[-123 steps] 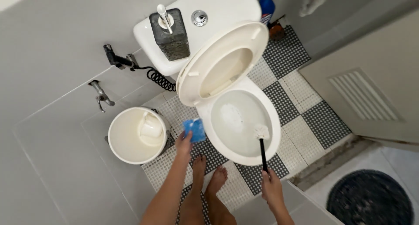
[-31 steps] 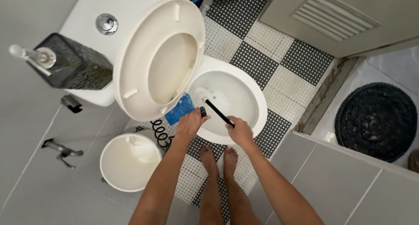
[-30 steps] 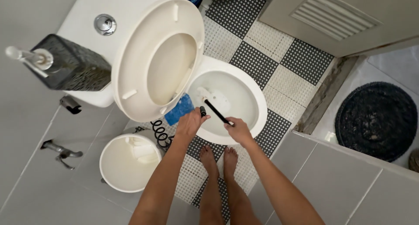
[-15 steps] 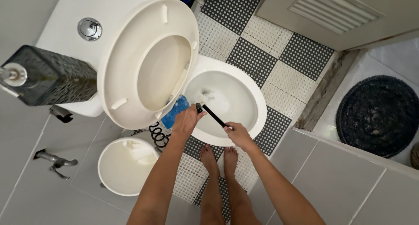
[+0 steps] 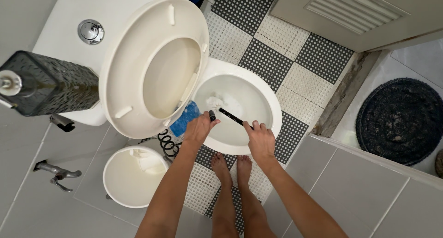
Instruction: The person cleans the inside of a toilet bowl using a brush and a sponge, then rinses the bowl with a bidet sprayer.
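My right hand (image 5: pixel 260 137) grips the black handle of a toilet brush (image 5: pixel 229 116), whose white head sits in the water at the back left of the white toilet bowl (image 5: pixel 272 110). My left hand (image 5: pixel 199 128) rests at the bowl's left rim and holds a blue sponge (image 5: pixel 185 119) together with a small black nozzle. The sponge lies under the edge of the raised seat and lid (image 5: pixel 134 81). My bare feet stand on the mat just in front of the bowl.
A white bucket (image 5: pixel 115 192) holding a white scoop stands at my left. A dark soap dispenser (image 5: pixel 50 83) sits on the cistern (image 5: pixel 60 26) by the flush button. A black coiled hose, a wall tap (image 5: pixel 57 175), a checkered floor mat (image 5: pixel 295 62), a door and a dark round rug (image 5: pixel 401 120) surround me.
The brush head has shifted about in the bowl's back left while my right hand slid a little to the right. Compared with four seconds ago, I stand closer over the bowl.
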